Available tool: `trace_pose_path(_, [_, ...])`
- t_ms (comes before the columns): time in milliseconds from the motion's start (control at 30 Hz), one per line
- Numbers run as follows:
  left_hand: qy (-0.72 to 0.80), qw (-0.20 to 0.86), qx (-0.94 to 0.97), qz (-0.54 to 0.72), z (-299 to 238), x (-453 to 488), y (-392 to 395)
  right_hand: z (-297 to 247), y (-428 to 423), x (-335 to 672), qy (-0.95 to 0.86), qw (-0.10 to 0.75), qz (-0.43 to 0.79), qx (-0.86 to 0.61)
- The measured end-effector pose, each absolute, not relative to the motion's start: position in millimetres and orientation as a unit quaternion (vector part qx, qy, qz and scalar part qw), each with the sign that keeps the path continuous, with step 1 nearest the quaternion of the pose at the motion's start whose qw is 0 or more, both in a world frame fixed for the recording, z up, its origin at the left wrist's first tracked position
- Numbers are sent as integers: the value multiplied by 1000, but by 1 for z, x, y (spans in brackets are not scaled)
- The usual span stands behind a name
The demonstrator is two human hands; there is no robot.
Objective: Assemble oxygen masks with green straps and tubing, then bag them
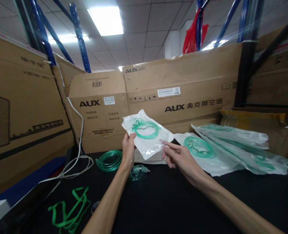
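My left hand (128,150) grips the left lower edge of a clear-and-white plastic pouch (147,148), thumb on its front. Inside the raised, tilted pouch lies a coil of thin green tubing (146,137). My right hand (179,157) is at the pouch's lower right edge, index finger stretched toward it and the other fingers loosely bent and apart. Whether that fingertip presses on the plastic is hard to see. Below, on the black table, are a loose green tubing coil (109,161) and a clear greenish mask-like piece (138,172), partly hidden by my left forearm.
Several similar pouches (207,164) overlap at the right. Green straps (70,213) lie at the front left, near a white cable (81,130). Cardboard boxes (144,79) wall off the back, with blue rack posts (79,37) above and a red bag (192,35) hanging.
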State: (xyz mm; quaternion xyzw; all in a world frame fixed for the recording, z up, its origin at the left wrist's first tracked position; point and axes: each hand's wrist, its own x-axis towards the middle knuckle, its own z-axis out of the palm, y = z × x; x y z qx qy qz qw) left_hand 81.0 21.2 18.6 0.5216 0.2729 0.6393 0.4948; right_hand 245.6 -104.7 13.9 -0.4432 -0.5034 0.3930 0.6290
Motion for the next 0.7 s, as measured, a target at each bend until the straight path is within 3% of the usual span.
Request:
trace_pose_path(167, [281,514,524,618,19,83,18,20,-95,250,-452,709,351,-413])
trace_pose_path(267, [273,548,542,576,18,86,16,16,-86,255,-409,728,391,-387])
trace_pose_path(533, [278,622,576,452,13,89,10,0,-64,268,-360,694,497,-377])
trace_pose_path(700, [329,626,530,467,10,87,15,0,-66,272,-369,692,495,-374])
